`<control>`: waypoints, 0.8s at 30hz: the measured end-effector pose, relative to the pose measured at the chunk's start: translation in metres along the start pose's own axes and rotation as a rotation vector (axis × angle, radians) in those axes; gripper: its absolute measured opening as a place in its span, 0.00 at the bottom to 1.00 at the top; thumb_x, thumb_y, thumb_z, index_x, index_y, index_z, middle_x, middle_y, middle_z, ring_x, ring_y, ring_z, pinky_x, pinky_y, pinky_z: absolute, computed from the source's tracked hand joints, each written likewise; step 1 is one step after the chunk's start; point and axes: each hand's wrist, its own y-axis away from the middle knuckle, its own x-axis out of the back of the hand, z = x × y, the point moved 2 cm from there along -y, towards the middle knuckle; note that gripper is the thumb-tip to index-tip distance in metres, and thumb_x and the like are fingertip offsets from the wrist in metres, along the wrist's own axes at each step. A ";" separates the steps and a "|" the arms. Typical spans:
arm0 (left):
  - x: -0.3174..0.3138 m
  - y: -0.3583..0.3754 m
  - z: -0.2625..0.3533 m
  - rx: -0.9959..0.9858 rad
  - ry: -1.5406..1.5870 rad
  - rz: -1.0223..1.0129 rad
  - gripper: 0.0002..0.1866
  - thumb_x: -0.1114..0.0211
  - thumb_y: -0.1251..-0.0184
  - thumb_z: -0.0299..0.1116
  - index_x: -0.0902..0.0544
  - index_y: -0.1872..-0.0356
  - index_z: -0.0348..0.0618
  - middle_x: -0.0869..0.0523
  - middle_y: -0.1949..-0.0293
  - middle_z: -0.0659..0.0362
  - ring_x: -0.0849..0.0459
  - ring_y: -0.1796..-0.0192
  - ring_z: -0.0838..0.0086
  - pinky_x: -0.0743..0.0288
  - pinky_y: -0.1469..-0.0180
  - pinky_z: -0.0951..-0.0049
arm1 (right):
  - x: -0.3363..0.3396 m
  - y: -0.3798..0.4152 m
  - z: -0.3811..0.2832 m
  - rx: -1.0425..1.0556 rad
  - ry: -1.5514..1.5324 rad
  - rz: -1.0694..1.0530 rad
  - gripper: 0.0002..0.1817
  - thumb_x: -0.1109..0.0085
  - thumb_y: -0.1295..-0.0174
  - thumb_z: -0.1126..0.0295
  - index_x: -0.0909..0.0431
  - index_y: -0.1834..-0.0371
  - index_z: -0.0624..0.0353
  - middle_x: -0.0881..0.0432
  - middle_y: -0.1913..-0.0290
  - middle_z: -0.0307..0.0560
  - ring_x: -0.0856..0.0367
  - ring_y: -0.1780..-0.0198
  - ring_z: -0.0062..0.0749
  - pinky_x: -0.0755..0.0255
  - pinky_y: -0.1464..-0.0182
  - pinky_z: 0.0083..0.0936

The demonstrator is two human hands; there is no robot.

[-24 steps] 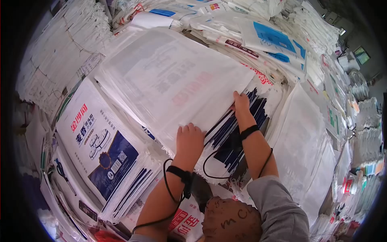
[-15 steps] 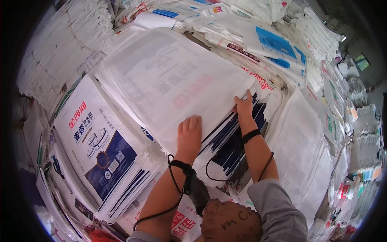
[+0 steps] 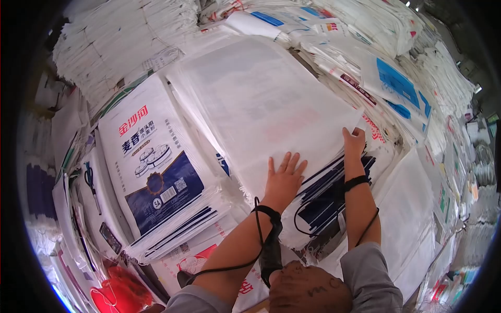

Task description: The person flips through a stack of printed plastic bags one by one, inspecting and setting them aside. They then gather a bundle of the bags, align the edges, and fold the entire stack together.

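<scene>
My left hand (image 3: pixel 285 179) lies flat with spread fingers on the near end of a blank-faced white woven bag (image 3: pixel 261 99), the top one of a tall stack. At that bag's right corner, my right hand (image 3: pixel 355 141) is closed on the edge, thumb up and fingers curled. Dark blue printed edges of the bags beneath (image 3: pixel 334 190) fan out between my two wrists. Left of this stack is another pile of flour bags (image 3: pixel 151 167), its top one printed in red and blue. Black straps with cords circle both my wrists.
Stacked white bags (image 3: pixel 115 41) rise at the back left. Blue-printed bags (image 3: pixel 399 86) lie at the back right. A white bag pile (image 3: pixel 402 198) stands by my right arm. Scissors (image 3: pixel 91 182), a phone-like dark object (image 3: pixel 110 237) and a red bag (image 3: pixel 121 292) lie at left.
The view has shifted, so the stacks appear farther right. My left hand's fingers have spread from close together. My right hand has curled more tightly at the bag's corner.
</scene>
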 end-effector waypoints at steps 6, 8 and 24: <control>0.007 0.000 0.003 0.004 -0.037 -0.034 0.23 0.47 0.24 0.43 0.30 0.29 0.65 0.35 0.25 0.62 0.42 0.22 0.66 0.52 0.29 0.29 | -0.009 -0.002 -0.045 0.010 -0.089 -0.262 0.23 0.43 0.34 0.60 0.24 0.40 0.64 0.19 0.45 0.65 0.20 0.45 0.59 0.27 0.43 0.45; 0.002 0.000 0.002 -0.003 -0.036 -0.019 0.23 0.46 0.24 0.43 0.30 0.30 0.64 0.35 0.25 0.62 0.42 0.22 0.66 0.53 0.29 0.28 | 0.019 0.030 -0.110 0.290 -0.120 -0.275 0.20 0.47 0.32 0.68 0.23 0.38 0.56 0.19 0.43 0.60 0.21 0.43 0.57 0.28 0.41 0.44; -0.010 0.007 -0.001 0.072 0.108 0.183 0.22 0.45 0.26 0.43 0.27 0.33 0.57 0.29 0.31 0.55 0.35 0.28 0.57 0.45 0.28 0.45 | 0.022 0.207 -0.151 1.142 -0.350 -1.524 0.27 0.44 0.39 0.73 0.26 0.34 0.57 0.23 0.34 0.50 0.25 0.34 0.46 0.31 0.33 0.37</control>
